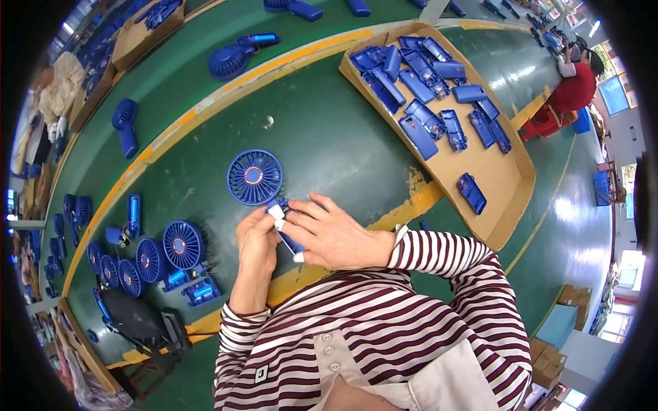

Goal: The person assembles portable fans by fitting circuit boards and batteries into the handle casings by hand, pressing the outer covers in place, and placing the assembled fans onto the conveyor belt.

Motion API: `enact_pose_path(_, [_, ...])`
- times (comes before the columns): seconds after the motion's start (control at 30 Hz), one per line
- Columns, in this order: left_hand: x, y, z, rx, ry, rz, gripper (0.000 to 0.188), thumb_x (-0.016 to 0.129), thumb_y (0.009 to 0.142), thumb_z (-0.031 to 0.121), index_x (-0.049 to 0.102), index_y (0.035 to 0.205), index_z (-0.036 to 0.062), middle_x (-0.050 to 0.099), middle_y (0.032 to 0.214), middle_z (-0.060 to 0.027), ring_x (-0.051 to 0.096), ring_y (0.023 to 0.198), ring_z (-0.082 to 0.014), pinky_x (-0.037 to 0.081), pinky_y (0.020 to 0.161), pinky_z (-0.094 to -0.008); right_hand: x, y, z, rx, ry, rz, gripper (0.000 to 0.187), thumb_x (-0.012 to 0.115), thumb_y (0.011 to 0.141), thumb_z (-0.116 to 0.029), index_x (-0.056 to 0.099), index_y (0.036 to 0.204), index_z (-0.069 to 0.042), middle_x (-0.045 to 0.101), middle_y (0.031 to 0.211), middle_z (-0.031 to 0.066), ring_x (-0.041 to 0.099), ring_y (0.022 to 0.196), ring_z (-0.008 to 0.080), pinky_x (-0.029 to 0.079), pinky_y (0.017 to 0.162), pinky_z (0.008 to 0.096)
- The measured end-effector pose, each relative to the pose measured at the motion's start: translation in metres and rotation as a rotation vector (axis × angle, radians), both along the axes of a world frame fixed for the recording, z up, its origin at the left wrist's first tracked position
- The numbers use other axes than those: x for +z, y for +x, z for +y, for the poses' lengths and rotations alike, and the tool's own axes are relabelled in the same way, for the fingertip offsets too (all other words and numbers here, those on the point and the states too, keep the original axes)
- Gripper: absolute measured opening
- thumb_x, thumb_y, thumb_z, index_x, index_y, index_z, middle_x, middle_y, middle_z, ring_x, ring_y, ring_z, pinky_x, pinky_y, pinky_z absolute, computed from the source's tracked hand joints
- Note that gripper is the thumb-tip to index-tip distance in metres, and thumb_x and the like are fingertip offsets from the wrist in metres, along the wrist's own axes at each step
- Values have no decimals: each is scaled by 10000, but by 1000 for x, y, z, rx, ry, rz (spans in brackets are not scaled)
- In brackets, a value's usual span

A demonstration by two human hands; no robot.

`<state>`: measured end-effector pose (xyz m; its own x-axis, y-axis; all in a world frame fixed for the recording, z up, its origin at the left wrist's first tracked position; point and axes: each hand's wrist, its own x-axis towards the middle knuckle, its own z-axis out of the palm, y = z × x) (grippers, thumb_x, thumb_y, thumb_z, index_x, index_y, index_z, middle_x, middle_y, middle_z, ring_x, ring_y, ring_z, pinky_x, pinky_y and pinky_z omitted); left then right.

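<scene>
In front of me is a blue handheld fan (254, 177), its round grille pointing away and its handle toward my body. My left hand (256, 248) closes around the left side of the handle, thumb and fingertips near its neck. From the right, my right hand (337, 236) lies over the same handle with its fingers bent against it. White coverings wrap some fingertips. Part of the blue handle shows between the hands; the rest is hidden under my fingers.
A shallow cardboard tray (507, 183) with several blue handle shells stands at the right. Several fan heads (183, 245) with battery parts lie at the left, beside a black round object (140, 316). Finished-looking fans (125, 127) rest beyond the yellow line. A person in red (572, 89) sits far right.
</scene>
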<state>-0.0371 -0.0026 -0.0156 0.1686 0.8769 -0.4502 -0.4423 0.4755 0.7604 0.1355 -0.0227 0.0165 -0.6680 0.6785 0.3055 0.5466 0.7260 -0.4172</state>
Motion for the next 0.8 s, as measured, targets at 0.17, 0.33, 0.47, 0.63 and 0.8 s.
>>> enact_pose_path(0.17, [-2, 5, 5, -27, -21, -42, 182, 472, 806, -3, 573, 949, -53, 627, 862, -112, 620, 723, -169, 521, 635, -274, 7, 12, 17, 79, -237, 48, 468, 581, 753, -230, 462, 1146, -6, 527, 1110, 172, 420, 1133, 323, 329, 928, 439])
enact_pose_path(0.33, [-8, 9, 12, -70, -41, 3, 192, 469, 818, 10, 561, 954, -88, 630, 875, -160, 626, 772, -231, 522, 719, -340, 30, 21, 69, -20, -185, 220, 321, 582, 763, -176, 544, 1042, -20, 578, 966, 138, 547, 914, 312, 452, 775, 385])
enact_pose_path(0.47, [-1, 2, 11, -104, -65, 39, 171, 527, 809, 44, 583, 912, -79, 634, 854, -165, 629, 764, -244, 524, 717, -357, 32, 10, 158, -223, 75, 58, 341, 564, 738, -128, 529, 1054, -5, 576, 960, 167, 536, 904, 336, 441, 798, 418])
enact_pose_path(0.63, [-13, 0, 2, -120, -70, 77, 195, 555, 788, 49, 600, 947, -55, 643, 877, -128, 627, 771, -202, 514, 713, -325, 18, -18, 261, -351, 308, -126, 550, 602, 692, -106, 416, 1200, -7, 475, 1124, 164, 467, 1035, 340, 416, 843, 425])
enact_pose_path(0.8, [-21, 6, -3, -132, -52, 45, 196, 544, 779, 29, 610, 963, 13, 640, 845, -47, 603, 724, -128, 502, 644, -278, 5, -39, 334, -495, 159, -158, 816, 693, 649, -380, 333, 1288, -23, 406, 1218, 186, 420, 1110, 351, 374, 900, 475])
